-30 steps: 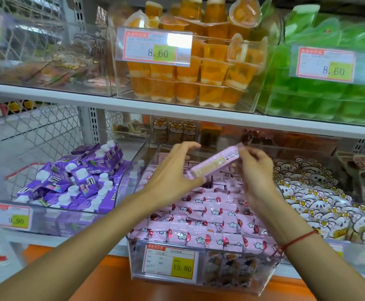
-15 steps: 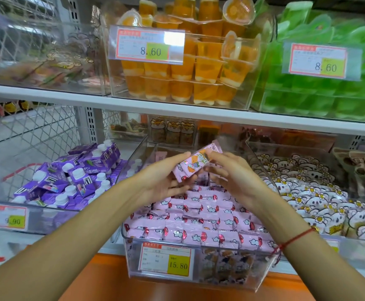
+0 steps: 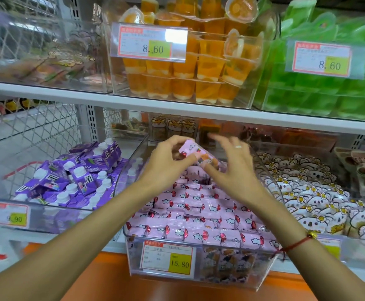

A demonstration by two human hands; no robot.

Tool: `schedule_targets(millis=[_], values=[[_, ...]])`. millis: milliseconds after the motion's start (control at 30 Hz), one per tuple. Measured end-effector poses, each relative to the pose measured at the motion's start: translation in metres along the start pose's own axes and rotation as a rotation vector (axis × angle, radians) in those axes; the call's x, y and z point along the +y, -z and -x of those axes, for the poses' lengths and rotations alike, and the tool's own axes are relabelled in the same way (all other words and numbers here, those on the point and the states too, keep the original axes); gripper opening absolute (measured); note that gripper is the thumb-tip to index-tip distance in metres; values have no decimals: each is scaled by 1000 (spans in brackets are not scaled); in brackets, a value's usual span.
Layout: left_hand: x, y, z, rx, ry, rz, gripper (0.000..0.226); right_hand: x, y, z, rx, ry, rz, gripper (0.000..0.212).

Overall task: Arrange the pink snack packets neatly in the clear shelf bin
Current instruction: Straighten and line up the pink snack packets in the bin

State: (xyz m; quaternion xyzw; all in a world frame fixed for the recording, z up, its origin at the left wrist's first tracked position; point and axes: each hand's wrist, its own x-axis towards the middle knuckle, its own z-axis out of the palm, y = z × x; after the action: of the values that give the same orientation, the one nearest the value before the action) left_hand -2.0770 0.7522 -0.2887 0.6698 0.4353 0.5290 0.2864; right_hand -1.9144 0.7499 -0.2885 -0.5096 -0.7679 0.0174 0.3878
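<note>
A clear shelf bin (image 3: 262, 272) on the lower shelf holds several pink snack packets (image 3: 201, 216) lying in rows. Over the back of the bin my left hand (image 3: 166, 166) pinches one pink packet (image 3: 195, 152) between thumb and fingers, tilted down to the right. My right hand (image 3: 236, 168) is beside it with fingers spread and blurred, its thumb touching the packet's lower end. A price tag reading 15.80 (image 3: 167, 257) sits on the bin's front.
A bin of purple cartons (image 3: 73, 177) stands to the left, a bin of white bear-print packets (image 3: 312, 198) to the right. The white upper shelf edge (image 3: 177, 107) carries bins of orange jelly cups (image 3: 188, 68) and green jellies (image 3: 329, 90) just above my hands.
The packet has tipped from rising to the right to sloping down to the right. My right hand has let go its pinch and its fingers have spread; the left hand keeps hold.
</note>
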Motion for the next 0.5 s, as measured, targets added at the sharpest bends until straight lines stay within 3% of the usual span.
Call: schedule_targets(millis=[67,133,233,300,367,500], values=[[-3,-2,0,-59,-55,11,37,1,-2,1,-91,75,-89,47],[-11,-3,0,-112,-53,-32,51,5,-4,1,-43,68,-92,39],[-30,-2,0,-249,-34,-382,53,10,-5,-4,113,-126,-303,31],[-39,-2,0,-397,-2,-601,42,10,-8,-8,178,-271,-530,35],[-45,-4,-1,-518,3,-794,37,12,-15,-9,206,-297,-647,45],[-48,-5,-4,-522,2,-929,42,15,-30,-8,96,-248,-547,35]])
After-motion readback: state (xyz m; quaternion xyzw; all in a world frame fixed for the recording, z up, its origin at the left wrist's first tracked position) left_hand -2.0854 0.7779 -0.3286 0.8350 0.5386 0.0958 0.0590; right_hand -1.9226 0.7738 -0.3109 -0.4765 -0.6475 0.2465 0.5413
